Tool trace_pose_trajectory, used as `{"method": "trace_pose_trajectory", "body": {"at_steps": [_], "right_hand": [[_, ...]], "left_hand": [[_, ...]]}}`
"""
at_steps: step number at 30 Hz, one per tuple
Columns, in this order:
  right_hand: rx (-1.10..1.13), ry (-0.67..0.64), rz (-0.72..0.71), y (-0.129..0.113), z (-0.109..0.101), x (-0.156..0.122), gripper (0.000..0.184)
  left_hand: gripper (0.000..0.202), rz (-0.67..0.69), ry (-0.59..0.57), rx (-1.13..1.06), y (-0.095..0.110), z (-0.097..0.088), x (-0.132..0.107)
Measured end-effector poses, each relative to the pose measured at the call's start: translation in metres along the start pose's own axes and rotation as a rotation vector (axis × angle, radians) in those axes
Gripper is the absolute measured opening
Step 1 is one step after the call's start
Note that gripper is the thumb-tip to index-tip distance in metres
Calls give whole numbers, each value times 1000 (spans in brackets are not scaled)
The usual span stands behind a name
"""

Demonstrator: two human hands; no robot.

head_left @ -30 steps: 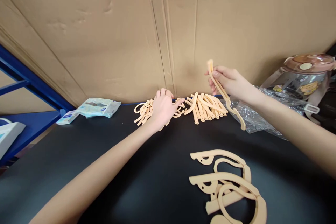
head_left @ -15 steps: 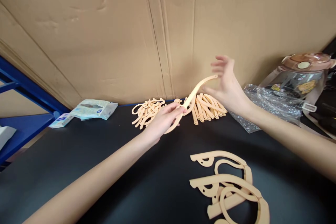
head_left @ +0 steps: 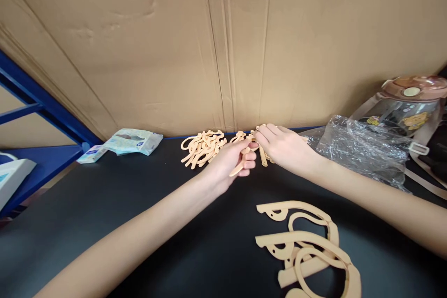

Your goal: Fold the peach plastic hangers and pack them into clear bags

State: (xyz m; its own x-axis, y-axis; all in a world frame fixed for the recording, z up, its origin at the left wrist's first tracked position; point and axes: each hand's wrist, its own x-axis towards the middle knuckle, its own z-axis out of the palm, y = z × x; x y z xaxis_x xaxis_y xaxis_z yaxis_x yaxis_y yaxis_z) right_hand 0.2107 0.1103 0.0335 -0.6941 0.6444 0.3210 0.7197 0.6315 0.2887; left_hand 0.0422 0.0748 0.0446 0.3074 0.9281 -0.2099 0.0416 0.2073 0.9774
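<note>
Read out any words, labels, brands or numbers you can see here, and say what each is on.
None can be read.
Tissue packet: blue label, too blurred to read.
Small white-and-blue box: print too small to read.
Bottle: cartoon bear picture, no legible words.
Tan strip in the left hand: no marking shows.

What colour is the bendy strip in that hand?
The strip is pale peach-beige, and the head view shows it best.
</note>
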Motion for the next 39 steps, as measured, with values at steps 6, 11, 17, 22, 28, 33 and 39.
{"method": "trace_pose_trajectory", "body": {"at_steps": [6, 11, 17, 22, 28, 33, 39], "right_hand": [[208, -76, 58, 12, 26, 7, 25], [414, -107, 263, 38, 37, 16, 17], [518, -33, 478, 79, 51, 11, 33], [477, 8, 532, 83, 67, 12, 33], [426, -26, 519, 82, 62, 10, 25], [365, -70, 533, 83, 52, 10, 21], [339, -39, 542, 63, 19, -3, 23]], "left_hand": [[27, 75, 151, 137, -9, 24, 10], [18, 244, 233, 482, -19, 21, 2], [23, 211, 361, 769, 0, -70, 21], [40, 113, 506, 956, 2, -103, 30], [53, 203, 1, 1097, -12, -31, -35], [31, 91, -280, 1144, -29, 1, -54], [20, 98, -198, 1098, -28, 1, -56]]}}
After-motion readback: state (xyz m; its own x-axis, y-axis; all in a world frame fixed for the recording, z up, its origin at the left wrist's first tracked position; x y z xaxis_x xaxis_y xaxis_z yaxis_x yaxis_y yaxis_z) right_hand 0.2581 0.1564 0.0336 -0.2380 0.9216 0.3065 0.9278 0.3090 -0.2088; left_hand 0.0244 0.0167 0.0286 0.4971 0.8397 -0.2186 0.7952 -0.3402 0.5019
